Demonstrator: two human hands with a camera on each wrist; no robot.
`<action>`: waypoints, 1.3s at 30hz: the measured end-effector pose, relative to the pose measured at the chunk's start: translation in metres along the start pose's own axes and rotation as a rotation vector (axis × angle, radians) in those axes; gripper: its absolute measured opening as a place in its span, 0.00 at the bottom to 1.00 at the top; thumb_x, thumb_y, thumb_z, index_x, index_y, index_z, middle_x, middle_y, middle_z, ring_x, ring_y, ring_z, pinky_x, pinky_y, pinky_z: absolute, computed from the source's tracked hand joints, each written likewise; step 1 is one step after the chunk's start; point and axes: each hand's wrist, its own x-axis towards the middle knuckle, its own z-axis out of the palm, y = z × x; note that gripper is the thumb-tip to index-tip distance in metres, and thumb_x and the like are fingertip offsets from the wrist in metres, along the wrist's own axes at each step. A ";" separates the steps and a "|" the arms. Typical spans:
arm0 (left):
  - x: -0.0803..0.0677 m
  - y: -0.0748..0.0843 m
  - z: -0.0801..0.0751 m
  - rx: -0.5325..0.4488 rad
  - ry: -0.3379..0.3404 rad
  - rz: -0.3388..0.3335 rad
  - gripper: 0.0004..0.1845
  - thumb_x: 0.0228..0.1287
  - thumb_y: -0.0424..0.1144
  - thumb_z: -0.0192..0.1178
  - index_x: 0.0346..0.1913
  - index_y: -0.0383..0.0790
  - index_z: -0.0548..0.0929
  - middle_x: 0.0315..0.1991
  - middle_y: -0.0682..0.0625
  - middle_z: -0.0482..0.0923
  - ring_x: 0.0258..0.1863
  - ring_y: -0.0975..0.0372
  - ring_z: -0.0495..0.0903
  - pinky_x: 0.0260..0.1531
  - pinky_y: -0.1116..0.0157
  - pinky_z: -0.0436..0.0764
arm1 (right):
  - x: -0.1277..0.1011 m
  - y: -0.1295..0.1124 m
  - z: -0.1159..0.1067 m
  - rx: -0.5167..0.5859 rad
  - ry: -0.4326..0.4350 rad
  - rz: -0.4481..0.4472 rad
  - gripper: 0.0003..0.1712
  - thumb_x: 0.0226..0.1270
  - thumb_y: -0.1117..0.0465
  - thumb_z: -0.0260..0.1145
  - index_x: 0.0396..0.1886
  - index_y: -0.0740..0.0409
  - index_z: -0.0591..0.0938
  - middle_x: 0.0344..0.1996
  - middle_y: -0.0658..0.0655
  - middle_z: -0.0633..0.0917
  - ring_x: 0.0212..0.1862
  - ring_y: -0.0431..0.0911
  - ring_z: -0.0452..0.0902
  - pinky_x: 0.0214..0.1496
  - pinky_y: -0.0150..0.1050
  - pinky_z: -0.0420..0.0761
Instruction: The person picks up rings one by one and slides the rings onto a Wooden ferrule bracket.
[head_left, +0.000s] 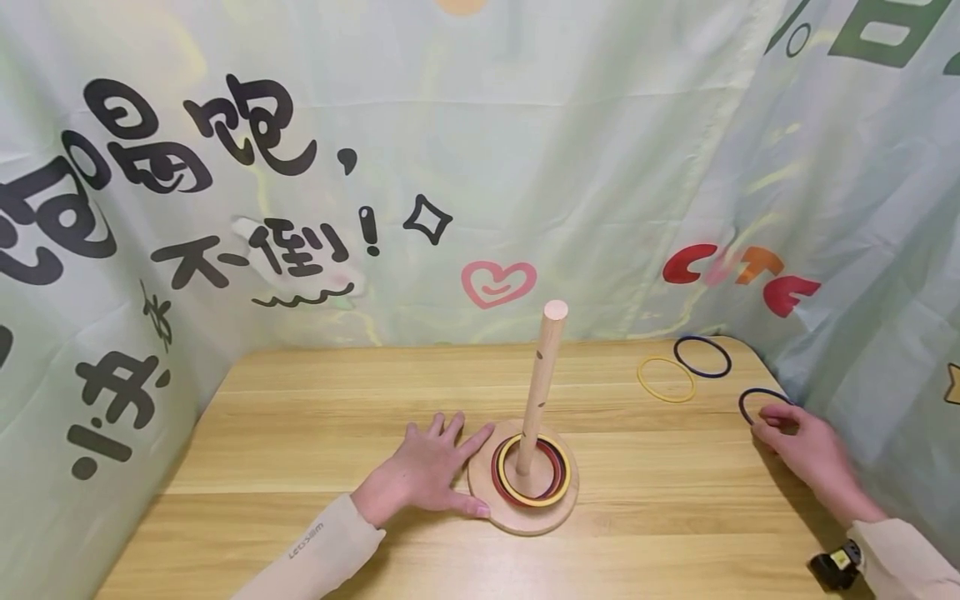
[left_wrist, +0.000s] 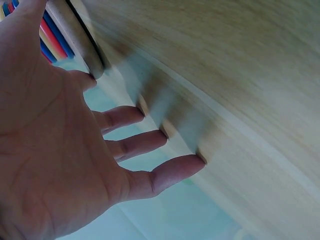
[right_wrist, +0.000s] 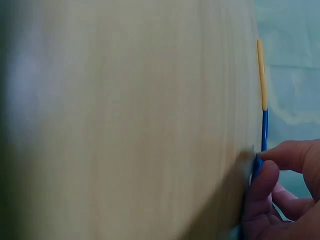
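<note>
fingers [right_wrist: 287, 154] of the right hand [head_left: 806, 446] pinched a blue ring [head_left: 761, 390], left hand [head_left: 431, 475], fingers splayed, touched the wooden base [head_left: 527, 522]

Bright head view (wrist views dimmer).

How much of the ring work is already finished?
Apparently done: several rings lie around the peg on its base. In hand: the right hand pinches a dark blue ring; the left hand touches the base. Seemingly left: a yellow ring and another dark blue ring on the table.
</note>
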 end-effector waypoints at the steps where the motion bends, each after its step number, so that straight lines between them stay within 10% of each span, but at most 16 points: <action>1: 0.000 0.000 0.000 0.001 -0.001 0.001 0.65 0.46 0.89 0.48 0.84 0.61 0.47 0.80 0.36 0.55 0.74 0.34 0.61 0.56 0.27 0.69 | 0.001 0.002 -0.001 -0.018 -0.006 -0.001 0.26 0.73 0.52 0.67 0.56 0.70 0.81 0.43 0.62 0.85 0.30 0.21 0.67 0.33 0.29 0.69; 12: 0.000 0.000 0.000 0.015 -0.001 0.000 0.64 0.46 0.89 0.47 0.84 0.61 0.46 0.80 0.36 0.56 0.74 0.34 0.61 0.55 0.27 0.69 | 0.006 0.000 -0.001 -0.147 -0.045 -0.032 0.14 0.72 0.54 0.68 0.40 0.63 0.87 0.38 0.65 0.89 0.38 0.50 0.81 0.38 0.41 0.69; 39: -0.002 0.000 0.000 0.018 0.020 0.010 0.64 0.47 0.89 0.48 0.84 0.60 0.48 0.79 0.36 0.57 0.73 0.36 0.63 0.55 0.29 0.70 | -0.050 -0.086 0.010 -0.064 0.020 -0.287 0.05 0.62 0.67 0.71 0.35 0.54 0.88 0.26 0.45 0.83 0.26 0.29 0.68 0.25 0.29 0.67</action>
